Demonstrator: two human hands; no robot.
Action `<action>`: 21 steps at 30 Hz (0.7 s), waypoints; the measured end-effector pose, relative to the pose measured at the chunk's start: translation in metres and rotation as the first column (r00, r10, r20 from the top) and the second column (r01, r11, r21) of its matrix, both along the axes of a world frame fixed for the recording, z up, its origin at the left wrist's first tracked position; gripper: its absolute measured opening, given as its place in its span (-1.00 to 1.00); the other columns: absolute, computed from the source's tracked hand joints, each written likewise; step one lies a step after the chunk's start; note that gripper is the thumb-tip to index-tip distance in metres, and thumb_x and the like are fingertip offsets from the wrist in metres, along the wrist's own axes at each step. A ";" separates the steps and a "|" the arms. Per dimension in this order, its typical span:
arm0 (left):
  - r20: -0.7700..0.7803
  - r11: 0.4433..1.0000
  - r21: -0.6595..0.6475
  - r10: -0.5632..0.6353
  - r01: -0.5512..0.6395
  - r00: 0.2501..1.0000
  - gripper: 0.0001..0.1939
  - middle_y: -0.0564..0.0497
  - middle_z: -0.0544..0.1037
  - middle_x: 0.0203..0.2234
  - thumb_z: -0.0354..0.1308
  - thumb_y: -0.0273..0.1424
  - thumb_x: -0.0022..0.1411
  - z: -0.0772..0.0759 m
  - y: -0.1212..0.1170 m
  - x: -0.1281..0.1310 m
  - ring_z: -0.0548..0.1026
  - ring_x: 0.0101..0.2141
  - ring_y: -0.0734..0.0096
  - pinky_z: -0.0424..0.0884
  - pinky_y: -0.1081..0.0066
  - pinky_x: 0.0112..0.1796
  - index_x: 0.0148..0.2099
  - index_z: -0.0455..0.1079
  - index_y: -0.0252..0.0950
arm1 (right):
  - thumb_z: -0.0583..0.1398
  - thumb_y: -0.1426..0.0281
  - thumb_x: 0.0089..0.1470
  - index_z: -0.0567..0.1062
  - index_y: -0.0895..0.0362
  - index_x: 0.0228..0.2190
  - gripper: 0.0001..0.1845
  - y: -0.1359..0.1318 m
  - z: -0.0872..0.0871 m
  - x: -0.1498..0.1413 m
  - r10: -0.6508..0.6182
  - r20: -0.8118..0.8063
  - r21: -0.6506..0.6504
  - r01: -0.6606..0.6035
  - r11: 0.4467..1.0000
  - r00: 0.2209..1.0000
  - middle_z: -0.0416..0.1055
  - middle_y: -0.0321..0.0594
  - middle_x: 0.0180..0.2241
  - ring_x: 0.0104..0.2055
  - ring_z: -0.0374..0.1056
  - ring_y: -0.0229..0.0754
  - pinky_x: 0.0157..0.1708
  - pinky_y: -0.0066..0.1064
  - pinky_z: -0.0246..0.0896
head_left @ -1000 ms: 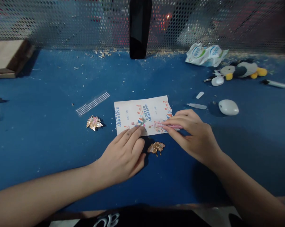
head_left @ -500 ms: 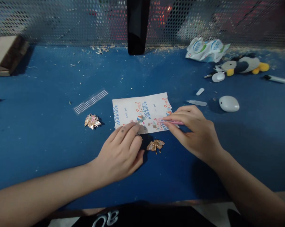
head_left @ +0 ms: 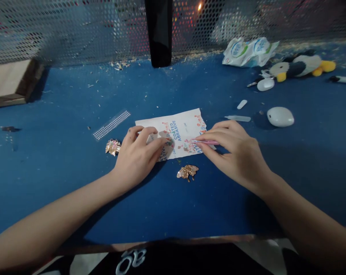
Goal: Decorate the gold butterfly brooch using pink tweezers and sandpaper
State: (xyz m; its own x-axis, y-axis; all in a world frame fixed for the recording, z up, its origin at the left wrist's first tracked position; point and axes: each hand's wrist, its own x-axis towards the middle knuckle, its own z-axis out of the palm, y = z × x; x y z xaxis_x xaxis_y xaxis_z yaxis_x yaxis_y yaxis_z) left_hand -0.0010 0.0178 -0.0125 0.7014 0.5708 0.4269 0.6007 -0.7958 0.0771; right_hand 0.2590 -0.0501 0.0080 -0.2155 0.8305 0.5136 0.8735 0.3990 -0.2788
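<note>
My right hand [head_left: 233, 152] pinches a slim pink pen-like tool [head_left: 208, 142], its pale tip over small coloured pieces [head_left: 187, 146] on the sheet of sandpaper [head_left: 187, 118], which lies printed back up. On the left part of this sheet rests my left hand [head_left: 140, 152], fingers bent and apart from the thumb, which reaches toward more small pieces [head_left: 169, 142]. Nothing clear shows in its grasp. A gold butterfly-shaped ornament [head_left: 187, 172] sits just below the sheet. Beside my left hand is a gold leaf-like ornament [head_left: 112, 147], partly covered by the hand.
A strip of small gems [head_left: 112, 125] lies left of the sheet. On the right are a white rounded case [head_left: 280, 116], a thin translucent tube [head_left: 238, 118], a plush duck [head_left: 299, 67] and a white packet [head_left: 250, 52]. A wooden block [head_left: 10, 82] stands far left.
My left hand has moved left and up over the sheet, its fingers spreading from the thumb. My right hand keeps the pink tool near the same pieces. The view has shifted slightly.
</note>
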 end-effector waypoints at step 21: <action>-0.139 0.996 -0.091 -0.037 0.025 0.990 -0.76 -0.24 0.49 0.15 0.03 -0.47 0.46 0.019 -0.006 0.011 0.35 0.15 -0.12 0.42 -0.10 0.08 -0.16 0.54 -0.36 | 0.24 0.48 0.20 0.66 0.11 -0.27 -0.85 0.003 -0.005 0.012 0.012 -0.174 0.118 0.009 0.993 0.985 0.65 -0.12 -0.30 -0.17 0.44 -0.01 -0.19 -0.15 0.42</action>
State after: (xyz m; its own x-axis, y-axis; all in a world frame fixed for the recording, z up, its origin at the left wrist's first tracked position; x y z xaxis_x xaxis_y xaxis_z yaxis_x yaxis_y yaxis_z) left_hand 0.0096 0.0118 0.0061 0.7687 0.5789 0.2721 0.5855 -0.8081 0.0649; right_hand 0.2711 -0.0466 0.0034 -0.1149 0.7617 0.6377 0.8150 0.4393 -0.3778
